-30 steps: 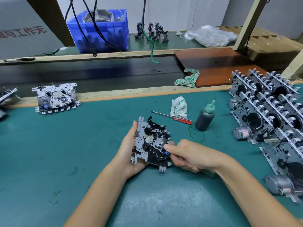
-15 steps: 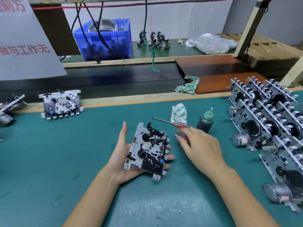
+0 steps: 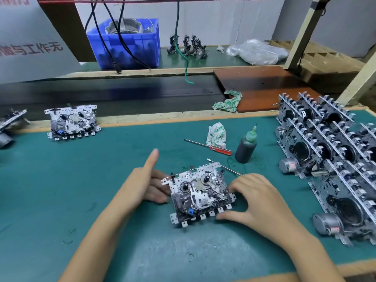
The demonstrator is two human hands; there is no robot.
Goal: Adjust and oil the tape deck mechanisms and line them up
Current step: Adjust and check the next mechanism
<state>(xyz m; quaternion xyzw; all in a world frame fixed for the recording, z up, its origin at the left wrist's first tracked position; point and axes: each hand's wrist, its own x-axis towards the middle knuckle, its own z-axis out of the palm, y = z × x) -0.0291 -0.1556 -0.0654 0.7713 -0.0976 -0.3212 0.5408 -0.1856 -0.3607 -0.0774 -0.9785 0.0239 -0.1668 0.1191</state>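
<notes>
Both hands hold one tape deck (image 3: 200, 195) on the worktop (image 3: 61, 200): left hand (image 3: 146, 185) at its left edge, right hand (image 3: 251, 197) pinching its right side; one oil bottle (image 3: 246, 148) stands behind.

Even, fairly bright overhead light falls on the green felt-covered worktable (image 3: 61, 190), leaving only soft, faint shadows and a pale sheen on its worn patch near the front edge. The wide lens bends lines at the frame edges, and the picture is slightly soft, with blur on the raised thumb of the left hand (image 3: 142, 184).
</notes>
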